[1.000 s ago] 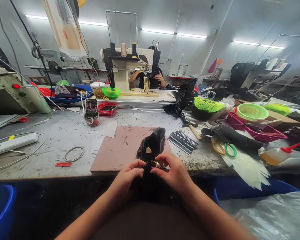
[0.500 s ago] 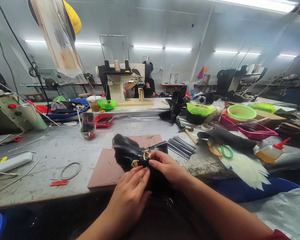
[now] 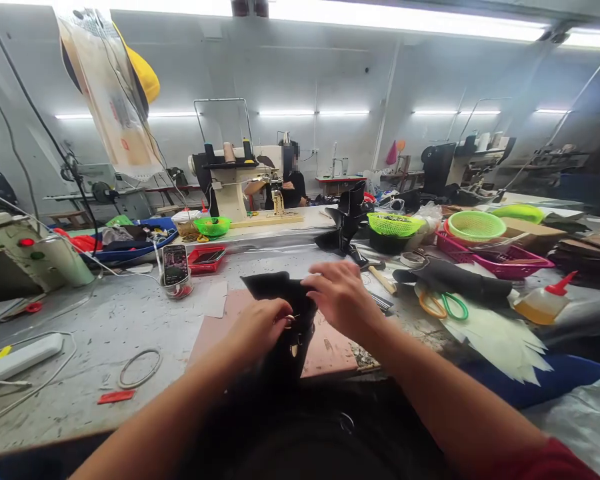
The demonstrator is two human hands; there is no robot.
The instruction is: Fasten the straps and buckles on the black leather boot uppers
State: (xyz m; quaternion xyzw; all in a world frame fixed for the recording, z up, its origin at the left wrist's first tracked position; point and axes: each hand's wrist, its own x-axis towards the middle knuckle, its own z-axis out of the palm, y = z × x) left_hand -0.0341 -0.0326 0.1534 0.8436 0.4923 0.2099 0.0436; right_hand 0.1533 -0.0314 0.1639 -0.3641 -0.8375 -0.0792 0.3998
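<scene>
A black leather shoe upper with a small gold buckle stands over the pink cutting mat at the near edge of the grey worktable. My left hand is closed on the piece near the buckle, fingers pinched. My right hand hovers at the piece's upper right edge, its fingers curled and spread, touching the top of the leather. Black fabric in my lap hides the lower part of the piece.
A stack of dark strips and a hammer lie right of the mat. Further right are scissors, a glue bottle and green baskets. A phone, power strip and wire ring sit left. A person sews at a machine behind.
The leather piece has been turned and stood more upright. My right hand left the buckle and rose to the piece's top edge. My left hand moved up onto the buckle area. The view tilted upward.
</scene>
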